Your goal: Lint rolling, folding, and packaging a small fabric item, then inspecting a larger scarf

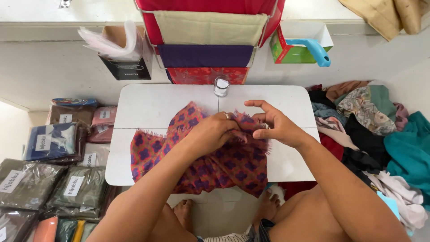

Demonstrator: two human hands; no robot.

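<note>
A red-orange scarf with purple flower shapes lies bunched on a small white folding table, its lower part hanging over the near edge. My left hand presses down on the cloth near the middle and pinches its fringed edge; a ring shows on one finger. My right hand meets it from the right, thumb and fingers pinching the same edge while the index finger points left.
A small clear jar stands at the table's far edge. Packaged scarves are stacked on the floor at left, a pile of loose cloths at right. Behind stand a rack of folded fabrics and a green box.
</note>
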